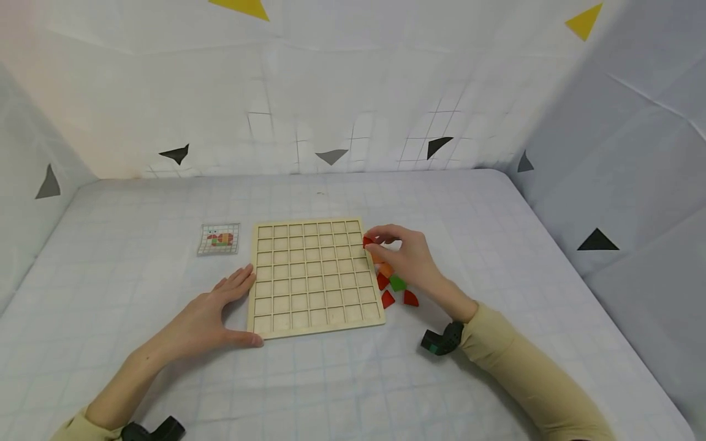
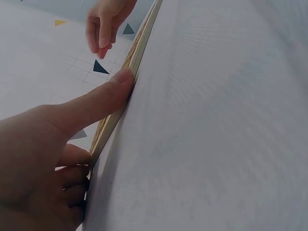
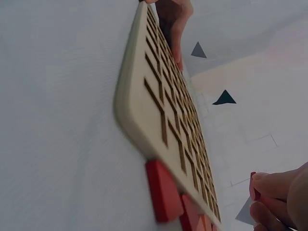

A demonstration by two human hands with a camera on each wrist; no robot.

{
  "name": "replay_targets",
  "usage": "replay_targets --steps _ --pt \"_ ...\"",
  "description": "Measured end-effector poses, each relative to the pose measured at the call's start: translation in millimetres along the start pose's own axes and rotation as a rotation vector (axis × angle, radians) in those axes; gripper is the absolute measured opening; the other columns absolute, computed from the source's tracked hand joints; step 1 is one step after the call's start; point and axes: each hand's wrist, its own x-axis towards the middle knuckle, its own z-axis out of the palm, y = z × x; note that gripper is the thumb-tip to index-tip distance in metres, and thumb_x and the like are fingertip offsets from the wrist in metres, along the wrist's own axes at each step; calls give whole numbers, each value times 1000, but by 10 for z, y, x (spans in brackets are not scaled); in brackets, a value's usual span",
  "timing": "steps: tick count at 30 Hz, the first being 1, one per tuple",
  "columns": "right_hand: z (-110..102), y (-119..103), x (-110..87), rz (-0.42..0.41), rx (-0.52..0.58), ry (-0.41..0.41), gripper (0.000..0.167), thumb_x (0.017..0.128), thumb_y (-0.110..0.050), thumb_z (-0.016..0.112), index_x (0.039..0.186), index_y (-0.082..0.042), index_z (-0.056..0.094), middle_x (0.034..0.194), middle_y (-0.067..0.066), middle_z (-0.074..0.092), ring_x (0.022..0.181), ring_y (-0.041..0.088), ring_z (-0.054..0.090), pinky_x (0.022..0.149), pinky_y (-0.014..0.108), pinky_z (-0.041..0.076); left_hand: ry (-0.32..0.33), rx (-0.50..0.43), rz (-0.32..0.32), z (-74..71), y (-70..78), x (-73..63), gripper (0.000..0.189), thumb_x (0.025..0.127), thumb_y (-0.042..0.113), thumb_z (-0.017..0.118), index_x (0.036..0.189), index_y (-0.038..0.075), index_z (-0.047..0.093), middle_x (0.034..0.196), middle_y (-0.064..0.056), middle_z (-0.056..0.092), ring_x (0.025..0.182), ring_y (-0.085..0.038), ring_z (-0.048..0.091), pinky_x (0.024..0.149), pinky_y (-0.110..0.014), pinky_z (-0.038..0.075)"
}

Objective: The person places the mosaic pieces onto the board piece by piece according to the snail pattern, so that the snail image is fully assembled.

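Observation:
A square wooden board [image 1: 314, 334] with a grid of recessed cells lies on the table. My left hand [image 1: 201, 324] rests against its near left corner, thumb [image 2: 122, 79] on the front edge and fingers along the left side. Over the board's right edge, my right hand [image 1: 405, 251] pinches a small red piece [image 3: 253, 185] between thumb and fingertips, raised off the table. Below that hand, beside the board, lie several red pieces [image 1: 410, 298], orange pieces [image 1: 385, 269] and a green piece [image 1: 397, 283]. The hand partly covers the orange ones.
A small picture card [image 1: 219, 239] with a gridded coloured figure lies left of the board. White cloth [image 1: 331, 392] with a faint grid covers the table. White walls with yellow and dark triangles enclose the back and sides. A black device [image 1: 443, 339] is on the right wrist.

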Motion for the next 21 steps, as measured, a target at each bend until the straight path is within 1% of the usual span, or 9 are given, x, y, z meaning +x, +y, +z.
replay_targets --steps 2,5,7,11,16,18,21 --pt "49 -21 54 -14 8 -3 23 89 -17 77 111 -11 74 100 3 75 91 20 65 81 45 55 1 2 0 -1 0 -1 122 64 73 78 158 12 30 168 -3 18 148 -50 20 113 -72 21" --pt "122 -53 123 -12 6 -23 22 89 -19 77 110 -13 75 96 0 75 86 16 65 72 38 54 2 -2 2 -1 -3 -2 122 64 73 78 158 13 30 168 -3 18 148 -50 20 113 -71 21" --pt "169 -70 159 -8 1 -40 21 90 -21 76 110 -13 74 95 -2 74 85 14 64 70 33 52 2 -6 5 1 -4 -2 121 64 72 79 158 12 30 167 -4 18 148 -50 19 113 -71 21" --pt "255 -90 203 -15 2 -67 20 90 -20 76 108 -12 74 98 -2 75 86 14 64 72 31 52 3 -12 12 8 -2 5 121 65 71 79 158 11 31 167 -4 19 148 -50 19 113 -72 21" --pt "345 -72 207 18 1 -103 20 87 -20 79 106 -14 75 95 -3 74 82 12 64 64 28 48 0 -11 7 11 7 10 121 64 72 79 157 12 31 167 -4 19 148 -49 20 113 -71 21" --pt "378 -64 204 28 5 -113 21 86 -20 80 106 -15 75 95 -3 74 82 11 64 65 27 49 1 -10 5 6 10 7 121 64 72 79 157 11 32 167 -4 19 148 -49 20 113 -71 21" --pt "429 -38 195 0 0 -105 22 85 -18 81 106 -13 76 93 0 73 79 12 64 67 27 51 3 -9 4 -2 12 4 121 64 71 80 157 10 32 167 -5 20 148 -49 20 113 -70 21"
